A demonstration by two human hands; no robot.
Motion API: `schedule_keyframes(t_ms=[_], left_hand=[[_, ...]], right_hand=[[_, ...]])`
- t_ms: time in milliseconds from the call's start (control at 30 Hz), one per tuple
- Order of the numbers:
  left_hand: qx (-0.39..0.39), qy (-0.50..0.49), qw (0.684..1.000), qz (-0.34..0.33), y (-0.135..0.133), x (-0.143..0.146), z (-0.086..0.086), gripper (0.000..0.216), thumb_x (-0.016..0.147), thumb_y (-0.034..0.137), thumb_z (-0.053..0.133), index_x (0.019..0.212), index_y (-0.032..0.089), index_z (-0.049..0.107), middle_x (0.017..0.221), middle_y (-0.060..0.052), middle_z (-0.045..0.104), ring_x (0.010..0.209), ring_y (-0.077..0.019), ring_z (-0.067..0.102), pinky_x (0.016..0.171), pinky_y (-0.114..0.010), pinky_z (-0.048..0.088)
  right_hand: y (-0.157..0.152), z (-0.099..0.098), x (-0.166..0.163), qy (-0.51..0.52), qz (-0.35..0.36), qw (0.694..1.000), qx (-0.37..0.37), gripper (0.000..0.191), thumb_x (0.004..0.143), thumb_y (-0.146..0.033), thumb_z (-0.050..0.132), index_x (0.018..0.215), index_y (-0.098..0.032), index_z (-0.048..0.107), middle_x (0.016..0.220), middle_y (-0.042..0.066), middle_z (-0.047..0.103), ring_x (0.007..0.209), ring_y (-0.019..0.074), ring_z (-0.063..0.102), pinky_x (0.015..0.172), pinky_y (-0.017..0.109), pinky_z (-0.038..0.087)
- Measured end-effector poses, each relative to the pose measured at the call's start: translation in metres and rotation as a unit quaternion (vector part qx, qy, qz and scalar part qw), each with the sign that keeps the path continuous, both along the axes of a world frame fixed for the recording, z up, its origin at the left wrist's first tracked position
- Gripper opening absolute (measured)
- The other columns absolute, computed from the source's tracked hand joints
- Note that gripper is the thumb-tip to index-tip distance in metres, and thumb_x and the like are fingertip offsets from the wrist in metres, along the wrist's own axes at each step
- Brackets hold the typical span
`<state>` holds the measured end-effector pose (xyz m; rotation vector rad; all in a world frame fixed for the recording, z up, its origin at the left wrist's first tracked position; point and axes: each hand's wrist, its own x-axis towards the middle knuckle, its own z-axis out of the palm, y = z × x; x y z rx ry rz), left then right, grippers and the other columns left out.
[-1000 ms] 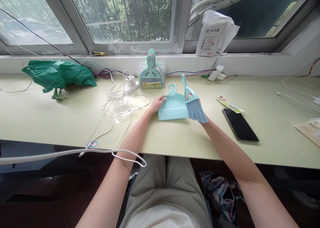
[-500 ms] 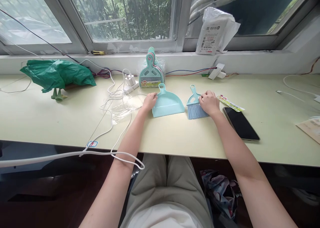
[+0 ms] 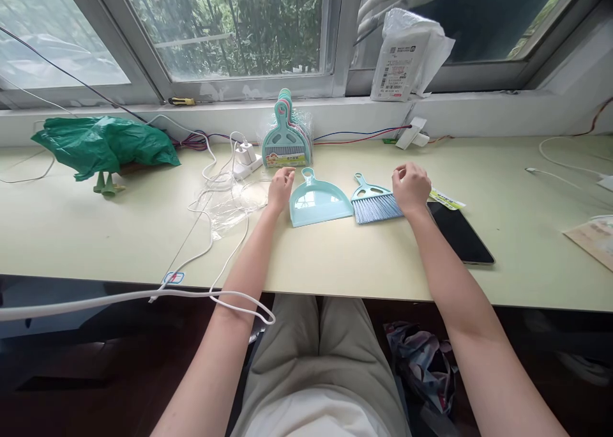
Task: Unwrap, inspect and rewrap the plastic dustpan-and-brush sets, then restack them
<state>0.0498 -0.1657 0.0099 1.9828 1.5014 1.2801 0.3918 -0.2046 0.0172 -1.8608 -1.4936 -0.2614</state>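
Both pieces are down on the table (image 3: 335,264) now. A second ago I had the little brush (image 3: 376,206) lifted and tilted against the dustpan (image 3: 318,202); half a second ago it was already flat under my fingers. Now it lies flat with bristles toward me and its handle pointing up-left, just beside the pan but apart from it.

My right hand (image 3: 412,186) has come off the brush. It hovers at the bristles' right edge, fingers loosely curled, closed on nothing; whether a knuckle brushes the bristles I can't tell. My left hand (image 3: 280,186) is relaxed too, fingers spread, at the pan's left side near the handle loop. It looks to be just off it, or barely touching. So my hands are well apart, one on each side of the pair, neither gripping.

I read that as the set laid out side by side and let go, separated from each other.

What's hard to make out: the phone (image 3: 460,232) is partly covered by my right wrist, and the printed label card (image 3: 445,199) peeks out behind that hand. The crumpled clear wrapper (image 3: 230,204) blends into the white cables (image 3: 211,181). Behind, the stack of packaged dustpan sets (image 3: 286,138) overlaps so I can't count it. The green bag (image 3: 103,144) hides whatever it holds, only two green pegs show beneath.
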Motion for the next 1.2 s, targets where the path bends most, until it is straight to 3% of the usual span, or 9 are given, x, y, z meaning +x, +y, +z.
schedule_keyframes(t_ms=[167,267,400,567,733,833,1000,1100,1200], left_hand=[[-0.045,-0.014,0.999,0.003,0.005,-0.004,-0.008,0.026,0.096,0.034,0.040,0.100,0.019,0.060,0.085,-0.005,0.066,0.077,-0.0158,0.059,0.071,-0.027,0.042],[-0.068,0.021,0.997,0.006,0.004,-0.003,-0.011,0.024,0.094,0.031,0.040,0.084,0.019,0.057,0.080,-0.005,0.064,0.075,-0.0159,0.057,0.070,-0.027,0.039],[-0.083,0.118,0.989,0.013,0.000,0.002,-0.008,0.031,0.091,0.033,0.043,0.065,0.019,0.050,0.071,-0.004,0.060,0.068,-0.0159,0.050,0.063,-0.028,0.033],[-0.105,0.153,0.983,-0.013,-0.007,0.004,-0.001,0.032,0.085,0.040,0.053,0.061,0.019,0.050,0.067,-0.002,0.056,0.064,-0.0143,0.046,0.060,-0.027,0.030],[-0.108,0.179,0.978,-0.017,-0.010,0.006,0.000,0.039,0.086,0.041,0.049,0.054,0.019,0.041,0.058,-0.002,0.047,0.058,-0.0134,0.039,0.056,-0.029,0.022],[-0.107,0.187,0.976,-0.017,-0.012,0.008,0.001,0.038,0.085,0.036,0.047,0.053,0.019,0.038,0.056,-0.002,0.045,0.056,-0.0139,0.038,0.057,-0.030,0.021],[-0.097,0.215,0.972,-0.018,-0.015,0.012,0.003,0.035,0.085,0.031,0.045,0.053,0.020,0.035,0.056,-0.002,0.046,0.056,-0.0151,0.038,0.057,-0.031,0.021],[-0.094,0.237,0.966,-0.044,-0.017,0.017,0.003,0.038,0.087,0.033,0.045,0.053,0.020,0.034,0.055,-0.002,0.045,0.055,-0.0152,0.036,0.056,-0.031,0.021],[-0.085,0.249,0.960,-0.095,-0.022,0.029,0.003,0.042,0.090,0.039,0.043,0.053,0.021,0.039,0.057,-0.002,0.049,0.055,-0.0155,0.039,0.057,-0.031,0.025]], right_hand=[[0.003,0.002,0.015,0.077,-0.063,0.994,0.034,0.024,0.089,-0.028,0.038,0.096,-0.019,0.059,0.090,0.012,0.064,0.092,0.0280,0.056,0.079,0.041,0.041],[0.004,-0.002,0.012,0.070,-0.056,0.996,-0.023,0.027,0.088,-0.031,0.040,0.093,-0.018,0.063,0.091,0.013,0.064,0.092,0.0284,0.055,0.081,0.042,0.040],[-0.001,-0.009,-0.012,-0.019,-0.017,0.992,-0.125,0.036,0.087,-0.044,0.045,0.089,-0.018,0.070,0.106,0.015,0.062,0.106,0.0325,0.049,0.093,0.051,0.033],[-0.006,-0.016,-0.037,-0.063,0.028,0.976,-0.206,0.046,0.080,-0.056,0.052,0.098,-0.019,0.070,0.114,0.015,0.058,0.114,0.0329,0.042,0.096,0.052,0.028],[-0.004,-0.017,-0.025,-0.053,0.034,0.965,-0.257,0.039,0.073,-0.052,0.058,0.092,-0.021,0.072,0.112,0.013,0.056,0.113,0.0328,0.041,0.097,0.052,0.027],[-0.002,-0.016,-0.015,-0.056,0.016,0.969,-0.241,0.039,0.071,-0.051,0.060,0.090,-0.020,0.072,0.110,0.013,0.055,0.113,0.0343,0.041,0.097,0.053,0.027],[-0.002,-0.008,-0.016,-0.033,-0.010,0.992,-0.125,0.035,0.075,-0.044,0.055,0.091,-0.017,0.068,0.112,0.015,0.053,0.112,0.0343,0.041,0.096,0.054,0.030],[-0.005,-0.001,-0.028,-0.020,0.012,0.997,-0.071,0.032,0.080,-0.043,0.053,0.095,-0.018,0.067,0.113,0.015,0.053,0.112,0.0333,0.042,0.095,0.051,0.032],[-0.009,0.001,-0.042,-0.032,0.062,0.995,-0.065,0.031,0.081,-0.044,0.055,0.095,-0.020,0.068,0.115,0.014,0.054,0.112,0.0331,0.043,0.094,0.050,0.033]])
